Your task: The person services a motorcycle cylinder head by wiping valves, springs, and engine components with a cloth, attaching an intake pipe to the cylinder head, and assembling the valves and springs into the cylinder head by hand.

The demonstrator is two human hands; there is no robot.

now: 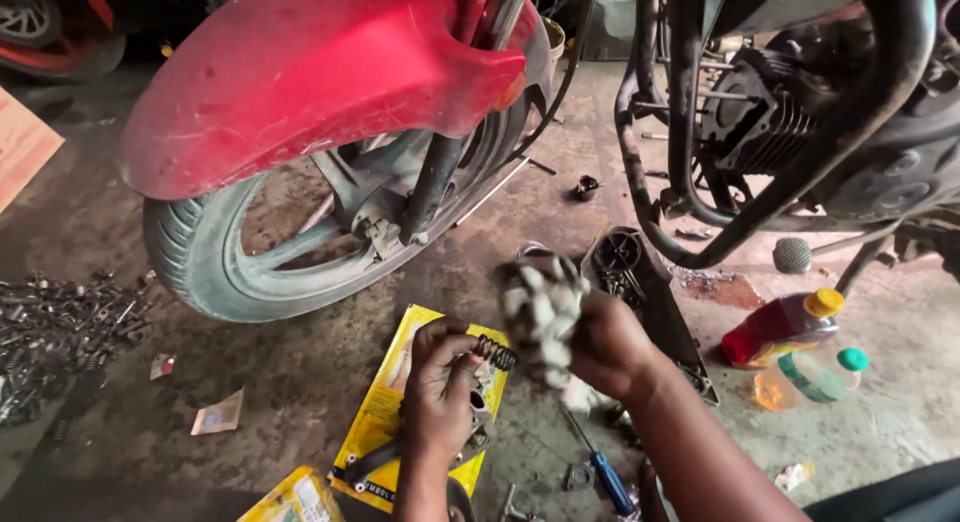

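While oily, hands [520,367] with spring [495,353]

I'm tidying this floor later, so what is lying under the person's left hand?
A yellow package lies flat on the concrete under the left hand, which holds a metal part with a coil spring. The hand and part cover the package's middle.
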